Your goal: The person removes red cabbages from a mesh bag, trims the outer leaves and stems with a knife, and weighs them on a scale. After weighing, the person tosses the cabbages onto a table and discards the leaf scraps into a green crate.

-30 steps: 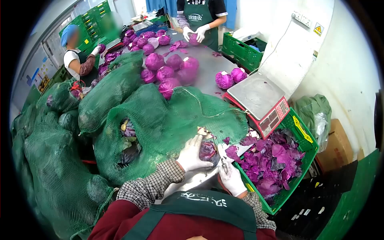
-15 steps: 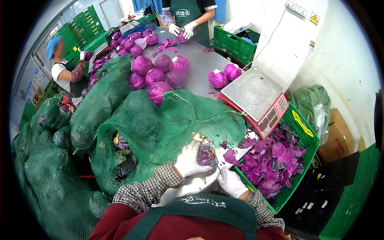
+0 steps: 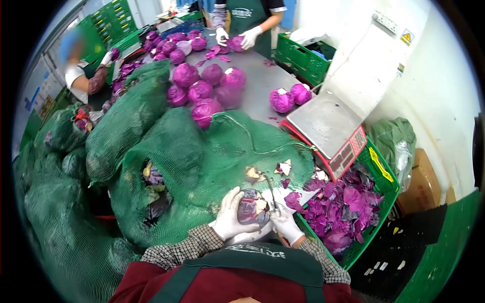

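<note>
My left hand, in a white glove, is wrapped round the left side of a dark red cabbage. The cabbage's pale cut stem end faces right, toward my other hand. My gloved right hand grips a knife with its blade pointing up and away, close beside the cut stem. Just beyond lie cut stem pieces on the green mesh sack. To the right of my right hand stands a green crate filled with loose purple leaves.
A scale with a red body stands at the right. Trimmed cabbages sit on the metal table. Full mesh sacks are piled left. One co-worker handles a cabbage across the table; another stands far left.
The cabbage has turned so its pale cut end shows. The knife has risen clear, blade upward. A stem piece now lies on the sack beyond my hands.
</note>
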`<state>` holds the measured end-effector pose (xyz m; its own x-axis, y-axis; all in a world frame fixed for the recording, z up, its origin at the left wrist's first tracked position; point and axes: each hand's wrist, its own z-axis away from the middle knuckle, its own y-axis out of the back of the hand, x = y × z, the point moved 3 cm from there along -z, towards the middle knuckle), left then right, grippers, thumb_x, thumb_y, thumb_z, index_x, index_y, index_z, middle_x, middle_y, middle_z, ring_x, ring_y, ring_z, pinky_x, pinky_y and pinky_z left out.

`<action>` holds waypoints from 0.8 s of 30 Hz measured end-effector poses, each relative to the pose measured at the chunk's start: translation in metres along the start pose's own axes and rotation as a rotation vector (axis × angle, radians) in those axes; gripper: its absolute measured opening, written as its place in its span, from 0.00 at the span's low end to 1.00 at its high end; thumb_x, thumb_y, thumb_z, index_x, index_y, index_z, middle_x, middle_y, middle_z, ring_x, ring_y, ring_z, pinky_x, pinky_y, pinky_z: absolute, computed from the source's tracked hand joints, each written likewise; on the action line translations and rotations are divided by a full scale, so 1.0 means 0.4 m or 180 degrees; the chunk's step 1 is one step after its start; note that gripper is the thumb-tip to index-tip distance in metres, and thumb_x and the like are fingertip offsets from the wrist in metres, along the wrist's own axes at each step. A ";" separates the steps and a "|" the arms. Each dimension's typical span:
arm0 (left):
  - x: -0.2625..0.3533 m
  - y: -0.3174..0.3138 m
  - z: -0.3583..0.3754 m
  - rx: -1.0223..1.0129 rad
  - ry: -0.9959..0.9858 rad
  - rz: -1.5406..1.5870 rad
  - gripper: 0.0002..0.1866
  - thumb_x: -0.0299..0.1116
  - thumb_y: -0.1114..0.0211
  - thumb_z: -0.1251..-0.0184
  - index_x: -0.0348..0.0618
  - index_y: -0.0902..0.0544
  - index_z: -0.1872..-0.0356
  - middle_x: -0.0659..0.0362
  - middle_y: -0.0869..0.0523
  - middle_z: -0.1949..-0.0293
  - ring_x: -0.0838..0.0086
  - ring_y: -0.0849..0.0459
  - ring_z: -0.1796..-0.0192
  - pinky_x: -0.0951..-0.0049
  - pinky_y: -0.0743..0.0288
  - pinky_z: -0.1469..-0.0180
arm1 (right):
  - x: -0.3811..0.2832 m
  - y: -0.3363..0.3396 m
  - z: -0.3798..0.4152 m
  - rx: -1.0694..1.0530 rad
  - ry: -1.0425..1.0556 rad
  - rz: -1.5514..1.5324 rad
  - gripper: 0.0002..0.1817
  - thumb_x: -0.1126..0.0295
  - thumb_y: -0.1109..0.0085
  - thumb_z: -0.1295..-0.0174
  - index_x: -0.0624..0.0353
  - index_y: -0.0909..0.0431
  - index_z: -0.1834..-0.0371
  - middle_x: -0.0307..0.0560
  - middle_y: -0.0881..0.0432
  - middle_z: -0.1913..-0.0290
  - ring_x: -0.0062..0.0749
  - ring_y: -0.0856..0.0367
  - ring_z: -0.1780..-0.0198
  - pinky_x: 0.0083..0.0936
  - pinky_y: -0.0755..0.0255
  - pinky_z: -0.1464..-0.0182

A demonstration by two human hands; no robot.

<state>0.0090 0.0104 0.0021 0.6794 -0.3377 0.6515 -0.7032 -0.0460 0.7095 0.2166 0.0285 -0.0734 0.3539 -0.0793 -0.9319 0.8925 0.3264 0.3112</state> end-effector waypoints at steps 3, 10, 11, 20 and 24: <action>0.006 0.009 0.024 -0.0095 0.0302 -0.0079 0.60 0.53 0.18 0.65 0.33 0.43 0.32 0.38 0.43 0.31 0.47 0.44 0.28 0.53 0.46 0.27 | -0.087 -0.015 0.056 -0.0260 -0.0780 -0.1344 0.24 0.70 0.39 0.36 0.64 0.30 0.38 0.47 0.24 0.45 0.28 0.26 0.44 0.26 0.29 0.44; 0.041 -0.078 0.014 -0.0034 0.0186 0.0759 0.66 0.52 0.20 0.61 0.32 0.55 0.27 0.38 0.52 0.28 0.44 0.52 0.25 0.53 0.53 0.25 | -0.134 0.117 0.033 0.0630 0.0750 0.0084 0.22 0.71 0.45 0.40 0.64 0.27 0.41 0.46 0.19 0.66 0.26 0.22 0.69 0.23 0.25 0.63; 0.045 -0.093 0.004 -0.0251 0.0628 0.1065 0.66 0.52 0.20 0.60 0.31 0.56 0.27 0.38 0.53 0.28 0.45 0.54 0.24 0.55 0.54 0.24 | -0.171 0.142 0.047 0.0850 0.1135 0.0312 0.22 0.71 0.45 0.39 0.63 0.27 0.41 0.45 0.19 0.67 0.26 0.23 0.70 0.23 0.25 0.64; 0.118 -0.091 -0.126 -0.0749 0.0163 -0.0096 0.60 0.59 0.22 0.61 0.31 0.42 0.30 0.38 0.42 0.30 0.46 0.43 0.27 0.55 0.47 0.27 | -0.112 0.549 0.228 0.2572 0.0743 0.1292 0.21 0.74 0.45 0.33 0.67 0.30 0.38 0.54 0.20 0.49 0.37 0.20 0.51 0.31 0.27 0.45; 0.136 -0.119 -0.143 -0.0771 -0.0168 -0.0384 0.59 0.59 0.24 0.60 0.32 0.41 0.30 0.37 0.43 0.30 0.46 0.44 0.27 0.53 0.48 0.27 | -0.051 0.627 0.245 0.2493 0.0399 0.1412 0.18 0.65 0.50 0.28 0.65 0.26 0.42 0.53 0.21 0.48 0.39 0.19 0.56 0.31 0.26 0.50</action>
<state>0.0915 0.0479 0.0192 0.7388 -0.3921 0.5480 -0.5430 0.1351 0.8288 0.4605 0.0198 0.0417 0.7182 0.0191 -0.6955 0.6324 -0.4347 0.6411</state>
